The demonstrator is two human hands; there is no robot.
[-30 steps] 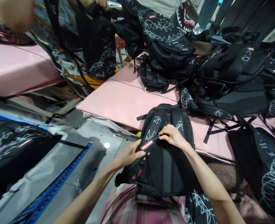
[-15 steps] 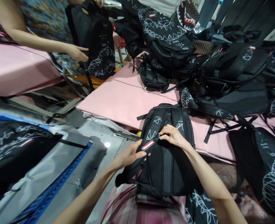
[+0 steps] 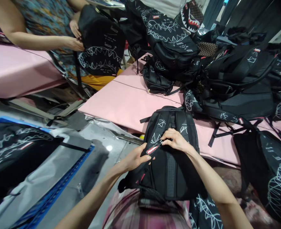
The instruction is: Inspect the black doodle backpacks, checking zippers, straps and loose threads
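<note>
A black backpack (image 3: 169, 165) with white scribble print lies back-side up, half on my lap and half on the pink table (image 3: 121, 101). My left hand (image 3: 134, 158) grips its left shoulder strap beside a small red-and-white label (image 3: 151, 149). My right hand (image 3: 177, 141) pinches the strap just past that label, fingers closed. Both hands meet at the strap near the backpack's upper middle.
A heap of black backpacks (image 3: 202, 63) covers the far and right side of the table. Another person's hands (image 3: 75, 43) hold a black printed backpack (image 3: 99, 47) at upper left. A blue-edged bin (image 3: 23, 165) with black bags sits at lower left.
My hands have stayed at the strap, shifting only slightly. The other person at upper left has tilted and turned their backpack, now holding it with both hands.
</note>
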